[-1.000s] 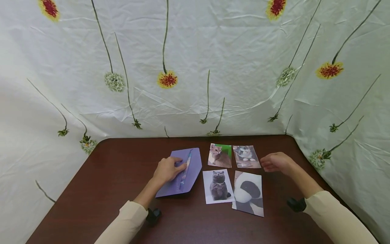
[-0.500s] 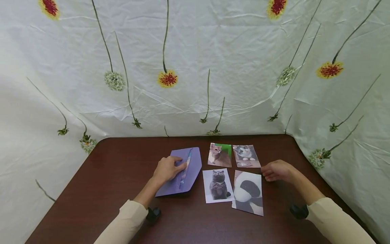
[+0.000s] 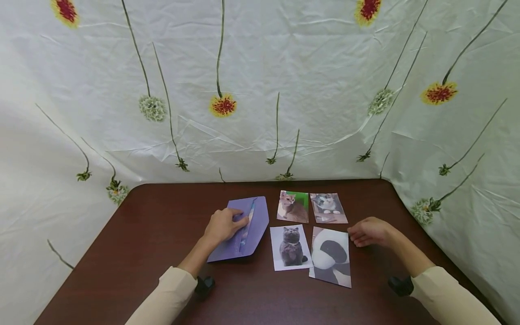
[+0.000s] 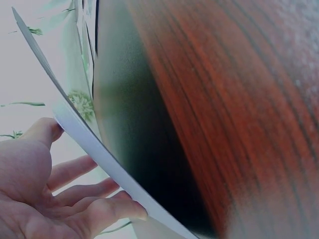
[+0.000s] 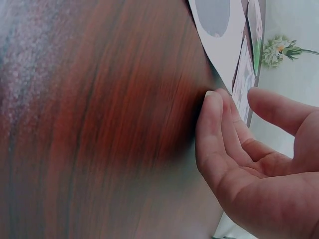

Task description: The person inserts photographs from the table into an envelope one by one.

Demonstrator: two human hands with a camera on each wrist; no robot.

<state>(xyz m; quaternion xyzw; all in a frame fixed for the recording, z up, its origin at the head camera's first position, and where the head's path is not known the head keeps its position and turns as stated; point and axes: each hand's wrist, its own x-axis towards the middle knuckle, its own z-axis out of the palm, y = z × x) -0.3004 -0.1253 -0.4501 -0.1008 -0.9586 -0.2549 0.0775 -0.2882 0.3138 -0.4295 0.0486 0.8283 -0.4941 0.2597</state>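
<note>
My left hand (image 3: 221,226) rests on a purple envelope (image 3: 258,223) on the table, its flap spread to the right. A strip of a bluish picture (image 3: 245,235) shows at its opening. In the left wrist view my thumb and fingers (image 4: 75,169) lie along the envelope, which appears edge-on. My right hand (image 3: 370,231) is at the upper right corner of a photo of a black and white animal (image 3: 331,257). Its thumb and fingers stand apart in the right wrist view; I cannot tell whether the fingertips touch that corner.
Left of that photo lies a grey cat photo (image 3: 291,248), their edges meeting. Behind are a brown cat photo with green (image 3: 293,207) and a grey and white cat photo (image 3: 328,209). The dark wooden table (image 3: 162,216) backs onto a flowered cloth (image 3: 260,67).
My right hand has moved toward me, from beside the grey and white cat photo to the corner of the black and white animal photo. My left hand stays in place.
</note>
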